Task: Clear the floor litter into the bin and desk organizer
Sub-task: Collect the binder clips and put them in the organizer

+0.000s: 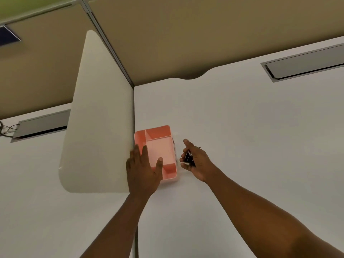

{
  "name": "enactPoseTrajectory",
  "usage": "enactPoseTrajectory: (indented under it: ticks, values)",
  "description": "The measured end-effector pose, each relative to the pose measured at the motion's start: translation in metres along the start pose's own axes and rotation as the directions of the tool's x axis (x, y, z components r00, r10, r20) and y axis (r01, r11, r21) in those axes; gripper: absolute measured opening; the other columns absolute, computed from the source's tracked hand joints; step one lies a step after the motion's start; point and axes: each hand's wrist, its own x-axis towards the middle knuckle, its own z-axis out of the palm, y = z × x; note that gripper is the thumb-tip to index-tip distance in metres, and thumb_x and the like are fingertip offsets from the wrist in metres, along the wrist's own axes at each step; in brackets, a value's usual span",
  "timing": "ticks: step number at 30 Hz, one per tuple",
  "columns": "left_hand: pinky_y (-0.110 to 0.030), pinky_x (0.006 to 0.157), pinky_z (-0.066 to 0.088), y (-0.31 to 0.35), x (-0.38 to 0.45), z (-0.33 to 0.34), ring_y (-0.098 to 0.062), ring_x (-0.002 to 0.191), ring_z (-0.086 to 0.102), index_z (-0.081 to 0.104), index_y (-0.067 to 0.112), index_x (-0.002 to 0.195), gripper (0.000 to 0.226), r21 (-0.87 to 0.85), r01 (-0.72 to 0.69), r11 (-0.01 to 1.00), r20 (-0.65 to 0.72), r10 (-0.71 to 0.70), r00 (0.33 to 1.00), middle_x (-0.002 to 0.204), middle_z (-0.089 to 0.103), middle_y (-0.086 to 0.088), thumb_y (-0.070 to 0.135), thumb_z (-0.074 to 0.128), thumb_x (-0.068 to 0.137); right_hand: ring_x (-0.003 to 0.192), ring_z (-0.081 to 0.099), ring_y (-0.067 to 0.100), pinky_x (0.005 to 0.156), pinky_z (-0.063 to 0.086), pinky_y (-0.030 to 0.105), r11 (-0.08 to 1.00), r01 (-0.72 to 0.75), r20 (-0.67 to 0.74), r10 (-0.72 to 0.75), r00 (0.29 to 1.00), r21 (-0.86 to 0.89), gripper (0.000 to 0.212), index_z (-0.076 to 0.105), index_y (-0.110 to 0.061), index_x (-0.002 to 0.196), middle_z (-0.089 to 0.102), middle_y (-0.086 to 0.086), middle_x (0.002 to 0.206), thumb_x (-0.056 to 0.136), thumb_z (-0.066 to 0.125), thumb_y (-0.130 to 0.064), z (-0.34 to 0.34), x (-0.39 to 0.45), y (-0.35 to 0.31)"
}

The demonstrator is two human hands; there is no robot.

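Observation:
A pink desk organizer with several compartments stands on the white desk against the divider; the compartments I can see hold nothing. My left hand lies flat over its near left part, fingers spread, thumb over the rim. My right hand hovers just right of the organizer, fingers curled around small black binder clips. No bin is in view.
A cream divider panel stands along the organizer's left side. Tan partition walls back the white desk. Grey cable trays sit at the back right and on the left desk, with wires at the far left.

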Motion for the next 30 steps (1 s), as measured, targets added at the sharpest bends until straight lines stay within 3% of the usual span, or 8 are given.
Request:
enactPoseTrajectory:
  ticks: [4, 14, 22, 30]
  values:
    - [-0.049, 0.117, 0.025, -0.003, 0.001, 0.017, -0.034, 0.146, 0.022, 0.023, 0.012, 0.151, 0.088, 0.063, -0.001, 0.998, 0.062, -0.003, 0.998, 0.16, 0.018, -0.014, 0.072, 0.013, 0.087, 0.053, 0.053, 0.017, 0.047, 0.044, 0.024, 0.985, -0.081, -0.123, 0.062, 0.99, -0.151, 0.024, 0.065, -0.009, 0.08, 0.056, 0.007, 0.064, 0.09, 0.065, -0.031, 0.004, 0.023, 0.002]
    - [-0.041, 0.117, 0.018, -0.007, 0.001, 0.03, -0.029, 0.145, 0.026, 0.023, 0.01, 0.151, 0.089, 0.029, 0.001, 1.0, 0.044, -0.002, 0.999, 0.158, 0.027, -0.011, 0.073, 0.025, 0.087, 0.055, 0.049, 0.016, 0.045, 0.035, 0.023, 0.922, -0.095, -0.086, 0.067, 0.994, -0.375, 0.023, 0.069, -0.013, 0.092, 0.058, 0.006, 0.065, 0.093, 0.058, -0.033, 0.009, 0.037, 0.003]
    - [-0.043, 0.117, 0.024, -0.008, 0.001, 0.033, -0.03, 0.143, 0.03, 0.027, 0.009, 0.149, 0.083, 0.028, -0.007, 1.0, 0.018, 0.006, 1.0, 0.155, 0.032, -0.013, 0.067, 0.033, 0.089, 0.048, 0.045, 0.013, 0.04, 0.029, 0.019, 0.936, -0.186, -0.053, 0.178, 0.983, -0.299, 0.028, 0.068, -0.011, 0.093, 0.057, 0.001, 0.056, 0.091, 0.06, -0.038, 0.014, 0.041, 0.002]
    - [-0.044, 0.119, 0.024, -0.008, 0.0, 0.033, -0.029, 0.145, 0.027, 0.023, 0.01, 0.151, 0.087, 0.011, 0.001, 1.0, 0.02, -0.001, 1.0, 0.157, 0.03, -0.011, 0.07, 0.029, 0.089, 0.042, 0.045, 0.01, 0.038, 0.024, 0.018, 0.952, -0.157, -0.113, 0.131, 0.985, -0.262, 0.031, 0.069, -0.014, 0.08, 0.053, -0.002, 0.053, 0.092, 0.057, -0.041, -0.016, 0.045, -0.012]
